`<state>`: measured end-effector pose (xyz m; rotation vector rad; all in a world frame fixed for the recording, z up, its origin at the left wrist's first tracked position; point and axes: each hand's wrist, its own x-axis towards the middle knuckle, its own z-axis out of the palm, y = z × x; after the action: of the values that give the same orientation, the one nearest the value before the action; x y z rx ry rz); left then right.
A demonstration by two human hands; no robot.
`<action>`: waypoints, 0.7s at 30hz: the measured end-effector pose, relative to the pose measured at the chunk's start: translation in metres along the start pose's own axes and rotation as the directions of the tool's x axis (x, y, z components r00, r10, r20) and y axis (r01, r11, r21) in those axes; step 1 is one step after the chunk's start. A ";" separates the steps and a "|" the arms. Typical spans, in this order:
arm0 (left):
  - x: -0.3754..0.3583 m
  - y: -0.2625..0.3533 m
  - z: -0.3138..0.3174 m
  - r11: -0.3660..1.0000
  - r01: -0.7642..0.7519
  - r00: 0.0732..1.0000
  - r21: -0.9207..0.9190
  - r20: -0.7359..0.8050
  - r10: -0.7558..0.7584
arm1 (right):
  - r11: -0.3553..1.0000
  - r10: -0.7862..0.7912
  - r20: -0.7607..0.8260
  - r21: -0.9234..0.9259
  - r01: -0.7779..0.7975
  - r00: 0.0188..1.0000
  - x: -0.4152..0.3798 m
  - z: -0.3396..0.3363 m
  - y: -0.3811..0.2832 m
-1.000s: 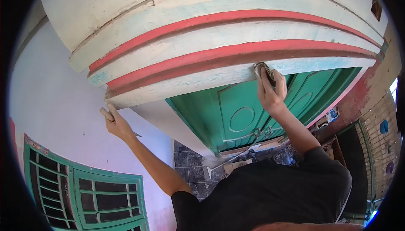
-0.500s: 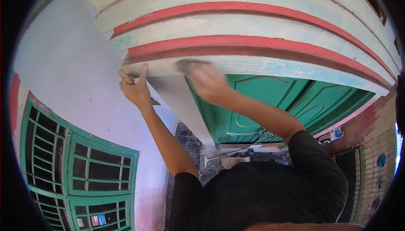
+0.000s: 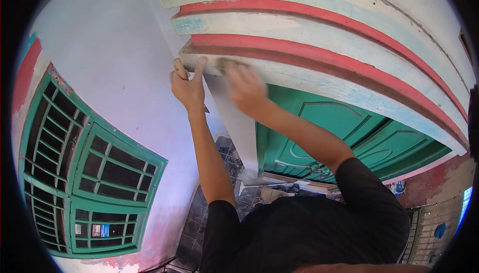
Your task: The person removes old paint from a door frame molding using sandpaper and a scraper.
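My left hand [image 3: 188, 91] is raised at the left end of the lowest pale ledge [image 3: 319, 81], thumb against its face. Its fingers are closed round a scraper; the tan handle end [image 3: 179, 66] shows at the top and a corner of the metal blade [image 3: 206, 109] below, by the wrist. My right hand [image 3: 246, 87], blurred by motion, presses a dark, thin piece [image 3: 223, 65] that looks like sandpaper flat on the same ledge, just right of my left thumb. The ledge has worn white paint with bluish patches.
Red-edged steps [image 3: 299, 51] rise above the ledge. Below are a green panelled door [image 3: 319, 128] and a pale post [image 3: 234, 123]. At left, a green barred window [image 3: 112, 173] is set in the lilac wall [image 3: 124, 83]. A long-handled tool [image 3: 264, 185] lies on dark floor tiles.
The view has swung, so ledge and left hand appear farther right and higher. My right hand has slid left along the ledge, closer to my left thumb. Both hands keep their hold.
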<state>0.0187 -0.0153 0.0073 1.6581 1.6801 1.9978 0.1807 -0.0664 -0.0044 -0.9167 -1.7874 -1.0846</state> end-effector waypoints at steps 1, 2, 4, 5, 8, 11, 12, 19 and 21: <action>0.004 -0.006 0.002 0.982 0.091 0.996 -0.168 -0.001 -0.093 | 0.999 -0.037 0.072 0.022 0.035 0.997 0.018 0.012 -0.011; 0.008 -0.011 0.002 0.927 0.173 0.984 -0.332 0.014 -0.179 | 0.999 -0.039 0.070 0.027 0.037 0.997 0.026 0.020 -0.015; 0.012 -0.015 0.000 0.909 0.163 0.985 -0.382 0.014 -0.171 | 0.996 -0.045 0.148 0.080 0.033 0.988 0.036 0.026 -0.020; 0.012 -0.019 -0.001 0.887 0.158 0.986 -0.434 0.015 -0.169 | 0.997 -0.046 0.120 0.069 0.038 0.992 0.028 0.017 -0.013; 0.010 -0.019 -0.006 0.908 0.189 0.982 -0.373 0.045 -0.185 | 1.000 0.006 0.057 0.015 -0.007 0.998 -0.017 -0.042 0.029; 0.010 -0.017 -0.007 0.940 0.142 0.990 -0.312 0.048 -0.133 | 0.991 0.009 -0.112 -0.130 -0.024 0.994 -0.044 -0.109 0.070; 0.010 -0.016 -0.007 0.939 0.143 0.990 -0.313 0.039 -0.138 | 0.988 0.014 -0.132 -0.153 -0.034 0.991 -0.046 -0.123 0.078; 0.009 -0.010 -0.007 0.891 0.237 0.967 -0.388 0.010 -0.253 | 0.995 -0.008 -0.259 -0.095 -0.017 0.966 -0.021 -0.065 0.057; 0.010 -0.014 -0.008 0.893 0.278 0.957 -0.353 0.024 -0.289 | 0.999 -0.020 -0.243 -0.052 0.007 0.970 0.003 -0.032 0.033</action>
<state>0.0016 -0.0088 0.0048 1.1941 1.3678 2.0333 0.2172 -0.0838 0.0171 -0.7655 -1.5724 -1.2014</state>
